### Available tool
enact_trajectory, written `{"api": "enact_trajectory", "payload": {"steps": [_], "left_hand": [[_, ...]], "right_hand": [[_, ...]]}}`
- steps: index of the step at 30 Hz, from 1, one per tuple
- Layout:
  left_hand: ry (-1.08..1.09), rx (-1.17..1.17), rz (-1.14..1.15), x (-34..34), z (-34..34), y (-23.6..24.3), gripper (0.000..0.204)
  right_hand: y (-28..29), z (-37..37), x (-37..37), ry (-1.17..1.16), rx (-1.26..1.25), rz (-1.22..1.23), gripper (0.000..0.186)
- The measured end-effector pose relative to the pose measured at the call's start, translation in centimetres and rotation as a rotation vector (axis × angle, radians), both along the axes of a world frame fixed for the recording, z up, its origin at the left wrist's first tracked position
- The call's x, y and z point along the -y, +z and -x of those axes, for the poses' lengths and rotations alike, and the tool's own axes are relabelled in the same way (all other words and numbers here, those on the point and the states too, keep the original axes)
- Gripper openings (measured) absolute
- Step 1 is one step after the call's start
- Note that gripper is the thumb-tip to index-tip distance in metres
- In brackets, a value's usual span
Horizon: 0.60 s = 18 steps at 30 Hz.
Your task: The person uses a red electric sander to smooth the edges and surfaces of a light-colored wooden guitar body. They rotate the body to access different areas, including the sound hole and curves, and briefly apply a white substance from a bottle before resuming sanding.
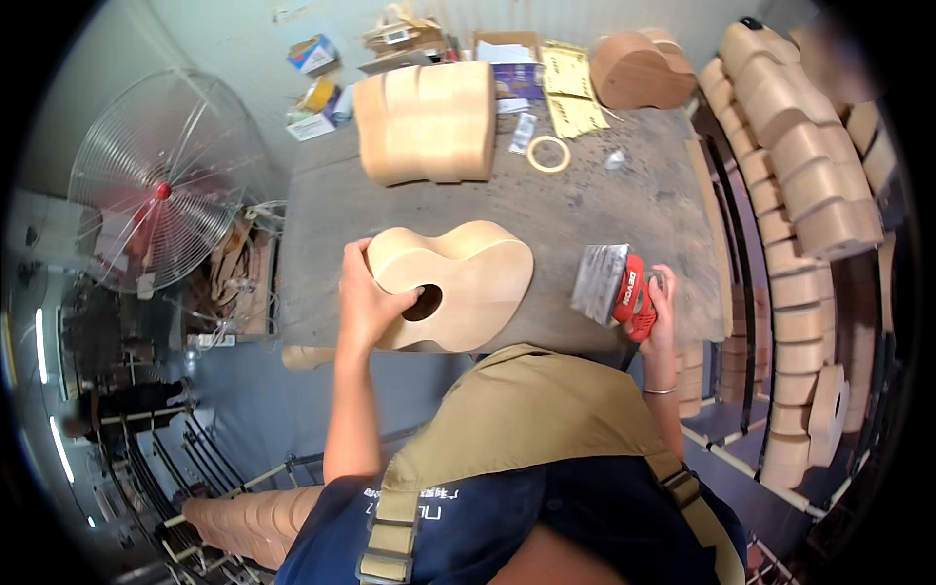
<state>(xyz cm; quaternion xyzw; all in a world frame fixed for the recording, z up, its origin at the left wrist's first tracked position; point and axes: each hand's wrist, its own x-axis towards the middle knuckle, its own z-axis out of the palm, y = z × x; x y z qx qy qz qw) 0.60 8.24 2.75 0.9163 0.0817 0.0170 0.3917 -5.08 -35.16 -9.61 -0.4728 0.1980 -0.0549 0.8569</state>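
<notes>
A pale wooden ukulele body (480,283) lies near the table's front edge, its top with the round sound hole facing me. My left hand (367,298) grips it at its left end, the thumb hooked at the hole and the fingers round the side. To the right, my right hand (663,310) is closed round a red power sander (636,297). The sander is tilted, its flat grey pad turned left toward the body, with a gap between them. Whether the sander touches the table, I cannot tell.
On the grey table (585,210) stand a row of pale bodies (426,122), a darker body (643,70), a tape roll (548,154), yellow packets (570,88) and boxes (507,78). A large fan (163,185) stands left. Racks of bodies (799,146) line the right.
</notes>
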Motion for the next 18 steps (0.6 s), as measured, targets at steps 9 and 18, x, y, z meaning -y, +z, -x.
{"api": "enact_trajectory", "payload": {"steps": [9, 18], "left_hand": [[-0.310, 0.222, -0.213, 6.5, -2.4, 1.1, 0.095], [-0.415, 0.254, -0.275, 7.6, -2.9, 1.3, 0.096]], "right_hand": [[1.8, 2.7, -1.9, 0.351, 0.522, -0.335, 0.051], [4.1, 2.2, -2.5, 0.171, 0.492, -0.504, 0.049]]}}
